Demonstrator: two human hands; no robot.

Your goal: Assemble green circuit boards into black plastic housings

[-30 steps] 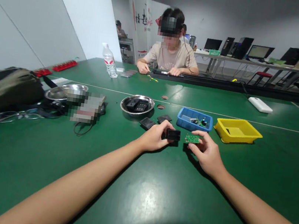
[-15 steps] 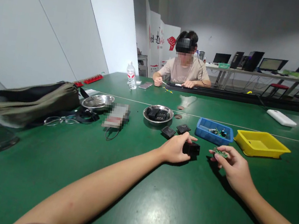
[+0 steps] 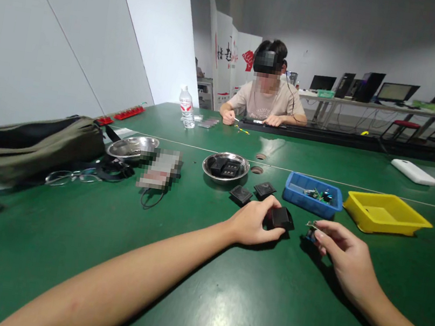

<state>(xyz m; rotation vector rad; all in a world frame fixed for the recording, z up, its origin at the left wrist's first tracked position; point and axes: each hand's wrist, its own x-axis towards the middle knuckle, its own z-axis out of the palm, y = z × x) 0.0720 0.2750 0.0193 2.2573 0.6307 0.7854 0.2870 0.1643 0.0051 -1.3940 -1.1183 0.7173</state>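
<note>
Your left hand (image 3: pixel 251 225) has its grip closed around a small black housing (image 3: pixel 282 217), held tilted just above the green counter (image 3: pixel 222 294). Just to the right of that grip, your right hand (image 3: pixel 345 255) pinches a small green circuit board (image 3: pixel 311 226) between fingertips and thumb, near the housing but not touching it. Just beyond your left grip lie two more black housing pieces (image 3: pixel 241 194) flat on the counter, and behind them a metal dish (image 3: pixel 225 167) holding further black parts. Beyond your right grip sits a blue tray (image 3: pixel 312 195) with small components, and a yellow tray (image 3: pixel 387 213) just to its right. Across the counter a person (image 3: pixel 265 102) works with both hands.
</note>
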